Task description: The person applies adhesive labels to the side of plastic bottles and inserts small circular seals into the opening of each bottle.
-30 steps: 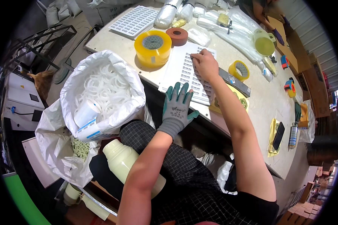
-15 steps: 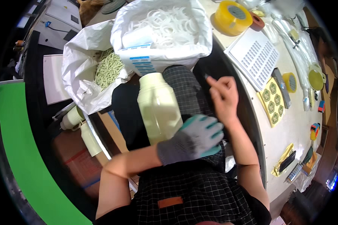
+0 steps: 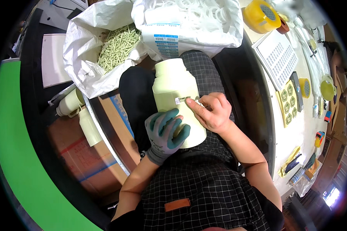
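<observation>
A pale yellow-green plastic jug body [image 3: 172, 86] with a narrower neck lies across my lap, its neck pointing away from me. My left hand [image 3: 164, 133], in a grey and teal glove, rests against its near left side with the fingers curled. On the jug's upper side is a small label [image 3: 178, 101] with dark lettering. My bare right hand [image 3: 216, 111] has its index finger laid on this label and the other fingers bent in. A whitish bit of the label or film shows beside that finger; the fingers partly hide it.
Ahead stand a white sack of clear rings [image 3: 216, 23] and one of pale green strips [image 3: 117, 48]. Two similar pale jugs [image 3: 89, 127] lie at left by a cardboard box. The right-hand bench [image 3: 266, 104] carries tape rolls, printed sheets, a yellow sticker sheet [image 3: 287, 104] and plastic bags.
My gloved left hand has moved left, from the jug's near right end to its left side. My right hand has come down onto the jug, and a label now shows there. The view has shifted.
</observation>
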Demonstrator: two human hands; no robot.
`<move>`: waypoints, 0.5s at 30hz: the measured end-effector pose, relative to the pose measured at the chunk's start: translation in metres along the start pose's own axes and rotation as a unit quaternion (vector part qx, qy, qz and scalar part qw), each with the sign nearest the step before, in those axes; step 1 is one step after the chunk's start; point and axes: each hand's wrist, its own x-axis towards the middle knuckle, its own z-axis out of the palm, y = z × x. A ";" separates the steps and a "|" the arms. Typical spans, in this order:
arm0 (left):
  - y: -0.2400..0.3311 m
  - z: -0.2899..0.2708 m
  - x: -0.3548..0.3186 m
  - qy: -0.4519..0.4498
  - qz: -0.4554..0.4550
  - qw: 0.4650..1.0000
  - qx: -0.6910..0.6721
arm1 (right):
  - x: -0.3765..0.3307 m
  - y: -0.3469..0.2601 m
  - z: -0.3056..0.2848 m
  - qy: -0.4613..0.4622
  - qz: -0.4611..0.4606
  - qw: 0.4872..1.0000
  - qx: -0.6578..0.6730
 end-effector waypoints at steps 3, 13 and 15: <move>-0.003 0.000 0.000 0.002 0.005 1.000 -0.011 | 0.006 -0.002 -0.002 -0.013 -0.008 1.000 0.001; -0.002 0.011 0.000 0.024 0.008 1.000 -0.016 | 0.015 0.001 -0.009 -0.042 -0.039 0.998 -0.033; -0.002 0.011 0.001 -0.008 0.013 1.000 0.008 | 0.017 0.001 -0.011 -0.050 -0.040 0.997 -0.033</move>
